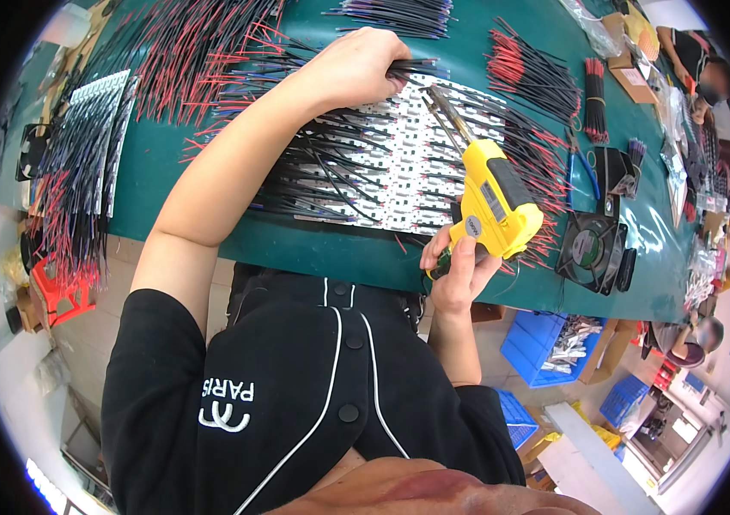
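My left hand reaches over the far edge of a white circuit board panel, its fingers closed around the ends of some black wires. Rows of black wires with red or bluish tips stick out from both sides of the panel. Wrapped around the handle of a yellow soldering gun is my right hand, at the panel's near right corner. The gun's metal tip points away from me, over the panel's upper right part, short of my left hand. Whether the tip touches anything I cannot tell.
Loose wire piles cover the far left of the green table. Another wired panel lies at left. To the right are a wire bundle, blue-handled pliers and a black fan. Below stands a blue crate.
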`<state>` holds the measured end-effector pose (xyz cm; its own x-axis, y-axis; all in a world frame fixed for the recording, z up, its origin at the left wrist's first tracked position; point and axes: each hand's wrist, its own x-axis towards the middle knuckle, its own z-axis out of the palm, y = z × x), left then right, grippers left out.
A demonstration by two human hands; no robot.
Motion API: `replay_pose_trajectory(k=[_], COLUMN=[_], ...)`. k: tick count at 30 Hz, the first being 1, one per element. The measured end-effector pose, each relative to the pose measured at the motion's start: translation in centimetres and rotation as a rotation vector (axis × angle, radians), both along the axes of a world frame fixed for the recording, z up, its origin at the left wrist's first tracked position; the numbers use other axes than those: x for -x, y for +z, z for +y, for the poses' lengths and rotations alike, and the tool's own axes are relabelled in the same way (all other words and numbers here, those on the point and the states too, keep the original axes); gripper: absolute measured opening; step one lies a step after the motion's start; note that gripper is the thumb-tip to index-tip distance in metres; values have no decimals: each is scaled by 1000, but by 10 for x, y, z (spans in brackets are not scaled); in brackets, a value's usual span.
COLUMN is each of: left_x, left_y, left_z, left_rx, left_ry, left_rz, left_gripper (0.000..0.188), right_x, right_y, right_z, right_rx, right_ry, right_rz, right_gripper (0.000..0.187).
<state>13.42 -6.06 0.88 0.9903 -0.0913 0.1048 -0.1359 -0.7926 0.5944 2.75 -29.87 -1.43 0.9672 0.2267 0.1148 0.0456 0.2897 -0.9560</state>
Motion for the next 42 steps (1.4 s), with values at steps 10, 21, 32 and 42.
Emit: replay_pose_trajectory(k=[10, 21, 32, 42], left_x=[-2, -2, 0, 0], left_y=[-13, -1, -6, -7], left_z=[5, -2, -3, -3], left_rx=[12, -8, 3, 22], left_ry=[22, 88, 76, 77], left_rz=[-131, 6, -36, -30], left_gripper=[31, 19, 20, 21], right_x=[1, 0, -4, -6], right_y=[-2, -8, -12, -13], right_z=[-4, 1, 5, 7], right_rx=[70, 9, 105, 125], right_ry=[-27, 12, 14, 25], right_rz=[-37, -2, 9, -30], right_gripper=[42, 22, 22, 23])
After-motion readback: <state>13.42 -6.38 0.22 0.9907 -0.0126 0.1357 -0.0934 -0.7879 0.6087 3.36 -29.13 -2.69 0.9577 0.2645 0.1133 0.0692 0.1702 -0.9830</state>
